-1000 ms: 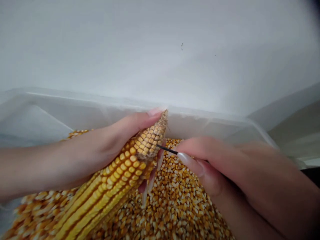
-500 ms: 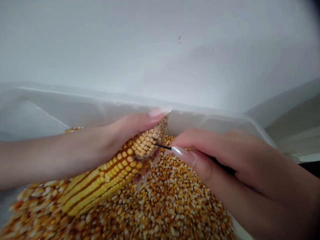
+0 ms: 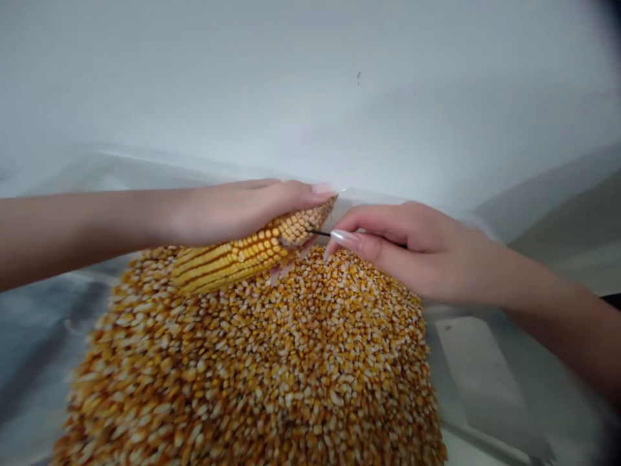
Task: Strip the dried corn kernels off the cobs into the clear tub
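An ear of corn (image 3: pixel 228 262) lies tilted in the grip of my left hand (image 3: pixel 262 207), its tip pointing up and right. My left thumb rests along the top near the tip, and some fingertips show beneath the ear. Kernels on the lower part are yellow; toward the tip they look paler, with a rough patch on the near side. Between thumb and forefinger, my right hand (image 3: pixel 402 249) pinches a thin dark rod (image 3: pixel 321 233). Its end touches the kernels near the tip. The rest of the rod is hidden by the hand.
Loose corn kernels (image 3: pixel 272 362) form a broad heap below both hands, inside a clear plastic tub (image 3: pixel 145 158). A pale wall (image 3: pixel 242 77) stands behind the tub. A pale rectangular patch (image 3: pixel 480 362) shows at the right.
Both hands, the ear and the rod appear higher in the picture, and more of the kernel heap shows. The ear lies flatter than before. The rod's end stays against the ear.
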### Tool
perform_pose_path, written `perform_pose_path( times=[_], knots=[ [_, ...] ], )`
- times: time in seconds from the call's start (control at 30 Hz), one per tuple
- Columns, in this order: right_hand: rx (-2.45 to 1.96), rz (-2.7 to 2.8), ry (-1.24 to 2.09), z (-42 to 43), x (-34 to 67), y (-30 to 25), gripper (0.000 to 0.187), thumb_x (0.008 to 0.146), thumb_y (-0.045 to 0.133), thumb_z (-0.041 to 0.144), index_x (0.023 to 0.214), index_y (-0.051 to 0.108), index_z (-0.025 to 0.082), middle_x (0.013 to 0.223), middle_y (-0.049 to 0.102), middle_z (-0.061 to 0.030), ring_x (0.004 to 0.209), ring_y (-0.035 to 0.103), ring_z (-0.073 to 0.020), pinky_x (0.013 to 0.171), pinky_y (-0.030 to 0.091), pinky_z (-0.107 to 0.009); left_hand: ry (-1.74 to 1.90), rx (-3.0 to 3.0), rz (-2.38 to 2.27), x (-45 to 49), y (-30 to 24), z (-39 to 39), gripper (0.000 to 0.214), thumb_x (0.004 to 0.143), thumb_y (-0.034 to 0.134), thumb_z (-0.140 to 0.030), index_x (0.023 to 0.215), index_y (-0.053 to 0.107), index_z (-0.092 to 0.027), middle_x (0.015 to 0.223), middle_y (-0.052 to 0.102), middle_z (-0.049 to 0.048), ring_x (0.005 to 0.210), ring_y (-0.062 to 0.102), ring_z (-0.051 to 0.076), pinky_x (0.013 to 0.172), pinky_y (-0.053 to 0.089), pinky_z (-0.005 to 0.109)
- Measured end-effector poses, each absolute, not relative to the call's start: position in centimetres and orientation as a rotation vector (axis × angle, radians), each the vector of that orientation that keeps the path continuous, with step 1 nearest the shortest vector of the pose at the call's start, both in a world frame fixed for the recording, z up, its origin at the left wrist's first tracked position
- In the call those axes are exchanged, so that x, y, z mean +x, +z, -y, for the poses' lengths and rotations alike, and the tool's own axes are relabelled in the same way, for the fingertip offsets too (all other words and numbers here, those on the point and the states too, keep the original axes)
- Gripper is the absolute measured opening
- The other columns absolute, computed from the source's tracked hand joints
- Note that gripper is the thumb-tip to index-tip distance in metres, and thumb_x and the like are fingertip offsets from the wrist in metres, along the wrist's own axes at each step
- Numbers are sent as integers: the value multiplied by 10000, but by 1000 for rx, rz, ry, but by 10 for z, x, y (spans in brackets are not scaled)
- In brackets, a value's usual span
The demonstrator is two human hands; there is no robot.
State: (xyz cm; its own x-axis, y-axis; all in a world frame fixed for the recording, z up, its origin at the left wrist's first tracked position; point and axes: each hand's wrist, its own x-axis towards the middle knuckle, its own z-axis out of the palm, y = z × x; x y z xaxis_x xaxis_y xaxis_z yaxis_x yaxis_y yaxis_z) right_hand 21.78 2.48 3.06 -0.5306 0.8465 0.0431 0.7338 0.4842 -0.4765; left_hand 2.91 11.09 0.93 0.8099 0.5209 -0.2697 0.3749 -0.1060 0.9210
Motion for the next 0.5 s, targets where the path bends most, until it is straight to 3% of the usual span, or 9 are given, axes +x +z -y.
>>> perform_pose_path(
  times=[0.3,0.5],
  knots=[
    [-1202,2566,721,-13,217,33,273,913,338,317,945,566,169,756,559,5,643,453,-85,607,306,-212,12,1799,-623,21,13,-92,545,869,240,-504,934,649,-148,833,671,-3,889,599,178,912,395,312],
    [-1232,2543,709,-8,216,35,236,901,374,310,916,565,172,753,569,-8,688,473,-107,634,325,-223,95,1827,-618,27,17,-85,412,826,390,-466,824,675,-168,769,670,-14,856,608,188,875,412,288]
  ],
)
